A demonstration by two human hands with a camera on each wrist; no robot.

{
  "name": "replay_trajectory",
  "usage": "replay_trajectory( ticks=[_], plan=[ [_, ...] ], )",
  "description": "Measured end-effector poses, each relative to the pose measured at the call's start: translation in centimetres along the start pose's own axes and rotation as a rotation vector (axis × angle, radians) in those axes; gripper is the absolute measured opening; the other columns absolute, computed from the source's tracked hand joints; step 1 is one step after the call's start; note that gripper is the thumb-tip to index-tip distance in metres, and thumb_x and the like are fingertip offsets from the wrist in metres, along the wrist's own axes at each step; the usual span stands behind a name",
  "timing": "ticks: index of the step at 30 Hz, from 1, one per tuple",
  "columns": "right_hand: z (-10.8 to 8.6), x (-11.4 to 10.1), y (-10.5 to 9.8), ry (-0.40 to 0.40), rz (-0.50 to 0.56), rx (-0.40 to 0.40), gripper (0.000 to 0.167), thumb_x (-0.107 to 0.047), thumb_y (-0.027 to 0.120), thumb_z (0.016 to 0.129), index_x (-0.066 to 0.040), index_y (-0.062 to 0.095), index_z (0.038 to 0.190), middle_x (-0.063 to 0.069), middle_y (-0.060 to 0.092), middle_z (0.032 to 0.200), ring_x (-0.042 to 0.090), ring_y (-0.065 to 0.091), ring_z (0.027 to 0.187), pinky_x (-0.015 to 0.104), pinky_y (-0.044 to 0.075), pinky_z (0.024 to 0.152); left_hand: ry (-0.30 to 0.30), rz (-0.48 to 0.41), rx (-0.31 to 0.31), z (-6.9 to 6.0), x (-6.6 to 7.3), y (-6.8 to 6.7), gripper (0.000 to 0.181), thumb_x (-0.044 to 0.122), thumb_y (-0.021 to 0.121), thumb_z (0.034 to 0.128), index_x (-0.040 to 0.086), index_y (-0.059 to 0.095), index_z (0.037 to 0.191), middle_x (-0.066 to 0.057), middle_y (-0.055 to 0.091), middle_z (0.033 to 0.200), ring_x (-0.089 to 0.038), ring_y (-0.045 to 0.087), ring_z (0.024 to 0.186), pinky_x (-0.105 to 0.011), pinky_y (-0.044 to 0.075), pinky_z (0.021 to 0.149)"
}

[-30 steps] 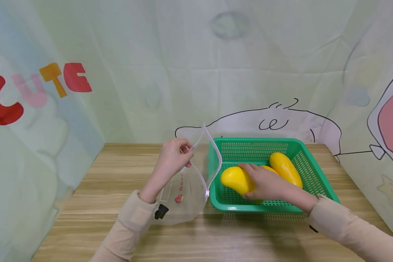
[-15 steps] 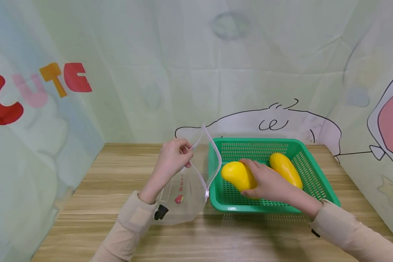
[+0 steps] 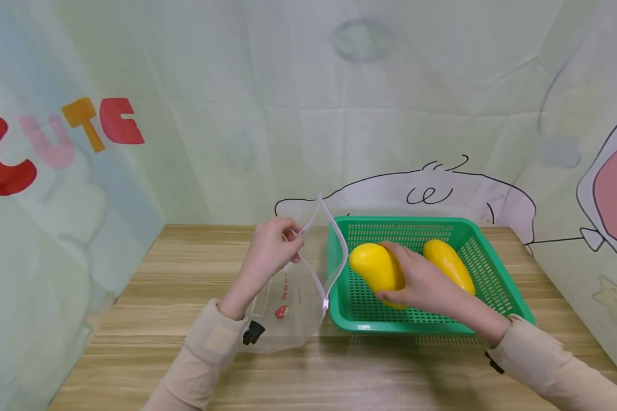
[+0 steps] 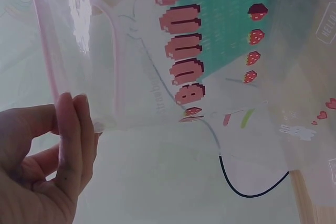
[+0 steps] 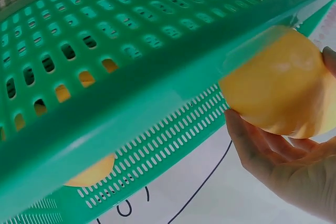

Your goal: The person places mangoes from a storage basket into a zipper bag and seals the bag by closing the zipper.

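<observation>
With fingers and thumb, my left hand [image 3: 277, 245] pinches the upper edge of a clear zip bag [image 3: 293, 297]; its pinkish rim gapes toward the basket. Pink lettering and small strawberries are printed on the bag [image 4: 181, 45] in the left wrist view. My right hand [image 3: 421, 279] grips a yellow mango [image 3: 375, 267] from its right side, fingers behind and thumb in front. This mango [image 5: 281, 85] is over the green basket [image 3: 391, 327]. Another mango [image 3: 448, 265] lies in the basket's right part, just beyond the right hand.
The wooden table [image 3: 195, 251] carries the basket at right and the bag at left. Close behind it hangs a pale printed curtain [image 3: 236, 142]. A black piece [image 3: 253, 332] shows near the left cuff.
My right hand has raised the mango a little and tilted it, moving it slightly away toward the back. The left hand and the bag have stayed in place.
</observation>
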State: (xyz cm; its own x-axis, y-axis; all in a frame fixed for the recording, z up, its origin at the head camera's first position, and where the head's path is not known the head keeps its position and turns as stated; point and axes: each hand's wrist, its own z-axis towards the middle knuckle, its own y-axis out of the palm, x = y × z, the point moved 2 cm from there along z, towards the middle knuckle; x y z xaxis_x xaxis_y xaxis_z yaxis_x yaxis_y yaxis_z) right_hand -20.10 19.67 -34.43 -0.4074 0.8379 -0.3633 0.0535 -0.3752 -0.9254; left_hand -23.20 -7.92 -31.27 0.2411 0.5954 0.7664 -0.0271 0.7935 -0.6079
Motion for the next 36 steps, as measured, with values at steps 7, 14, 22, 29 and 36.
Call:
replay_trajectory(
  ticks=[7, 14, 22, 29, 36],
  plan=[
    [0.0, -0.3, -0.5, 0.014, 0.034, 0.009, 0.091, -0.043, 0.079, 0.073, -0.012, 0.031, 0.145, 0.008, 0.059, 0.123, 0.019, 0.056, 0.09, 0.031, 0.051, 0.072, 0.001, -0.001, 0.003, 0.1, 0.0, 0.1, 0.017, 0.003, 0.057, 0.0829, -0.001, 0.068, 0.094, -0.012, 0.064, 0.074, -0.009, 0.062, 0.048, -0.022, 0.05, 0.045],
    [0.0, -0.9, -1.2, 0.043, 0.085, 0.009, 0.093, -0.045, 0.079, 0.074, -0.015, 0.029, 0.146, 0.006, 0.059, 0.12, 0.019, 0.057, 0.088, 0.028, 0.05, 0.07, -0.017, -0.019, 0.005, 0.0, 0.1, 0.1, 0.017, 0.002, 0.057, 0.0832, -0.001, 0.068, 0.095, -0.013, 0.064, 0.076, -0.01, 0.062, 0.048, -0.023, 0.052, 0.046],
    [0.1, -1.5, -1.7, 0.05, 0.109, 0.009, 0.093, -0.048, 0.077, 0.074, -0.016, 0.029, 0.146, 0.006, 0.06, 0.115, 0.018, 0.056, 0.084, 0.026, 0.049, 0.068, -0.014, -0.001, 0.004, 0.1, 0.1, 0.1, 0.017, 0.003, 0.057, 0.0829, -0.001, 0.068, 0.096, -0.012, 0.064, 0.076, -0.01, 0.062, 0.048, -0.022, 0.051, 0.045],
    [0.1, -1.9, -1.9, 0.046, 0.116, 0.016, 0.094, -0.05, 0.077, 0.074, -0.014, 0.028, 0.146, 0.007, 0.06, 0.118, 0.018, 0.057, 0.087, 0.028, 0.052, 0.071, -0.004, 0.007, 0.006, 0.0, 0.2, 0.1, 0.018, 0.004, 0.056, 0.0822, 0.0, 0.068, 0.095, -0.011, 0.065, 0.075, -0.009, 0.063, 0.048, -0.022, 0.05, 0.045],
    [0.3, -2.5, -2.5, 0.027, 0.127, 0.036, 0.094, -0.051, 0.076, 0.075, -0.016, 0.027, 0.146, 0.007, 0.059, 0.118, 0.018, 0.057, 0.087, 0.029, 0.053, 0.071, 0.0, 0.002, 0.009, 0.0, 0.1, 0.1, 0.017, 0.003, 0.056, 0.0823, 0.0, 0.068, 0.094, -0.011, 0.065, 0.074, -0.009, 0.063, 0.048, -0.022, 0.05, 0.045]
  ],
)
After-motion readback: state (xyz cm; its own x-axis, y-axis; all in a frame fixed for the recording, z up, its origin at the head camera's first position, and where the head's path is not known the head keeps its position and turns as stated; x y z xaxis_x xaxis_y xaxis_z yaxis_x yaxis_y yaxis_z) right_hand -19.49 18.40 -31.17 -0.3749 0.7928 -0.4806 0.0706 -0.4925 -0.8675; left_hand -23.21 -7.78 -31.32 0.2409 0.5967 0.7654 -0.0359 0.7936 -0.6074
